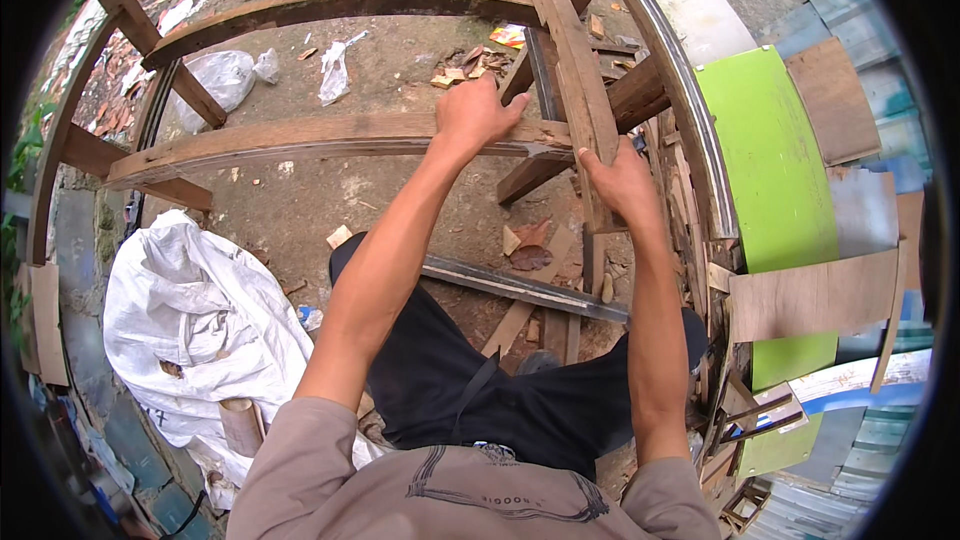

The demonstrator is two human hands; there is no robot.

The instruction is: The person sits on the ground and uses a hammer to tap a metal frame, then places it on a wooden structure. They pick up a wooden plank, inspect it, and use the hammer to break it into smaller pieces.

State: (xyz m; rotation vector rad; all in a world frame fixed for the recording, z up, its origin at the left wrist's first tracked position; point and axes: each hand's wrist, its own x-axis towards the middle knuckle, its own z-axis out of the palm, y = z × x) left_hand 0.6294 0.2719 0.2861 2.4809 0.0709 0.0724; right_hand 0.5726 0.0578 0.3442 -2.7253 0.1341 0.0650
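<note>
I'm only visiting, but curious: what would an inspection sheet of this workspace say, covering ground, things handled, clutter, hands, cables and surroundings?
Surface: littered ground, showing through a wooden frame.
Things handled: a horizontal wooden beam; a wooden board crossing near the beam's right end in this view.
Clutter: clear plastic bag, dry leaves, wood scraps.
Hands: left hand on the beam, fingers mostly hidden; right hand grips the board toward its near end.
Cables: none identifiable for certain.
Surroundings: white sack at left; green panel and metal sheets at right.

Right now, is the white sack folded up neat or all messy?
Messy: the sack lies loosely bunched, creased all over, with no neat folded edges. Whether anything's inside, I can't tell.
</note>
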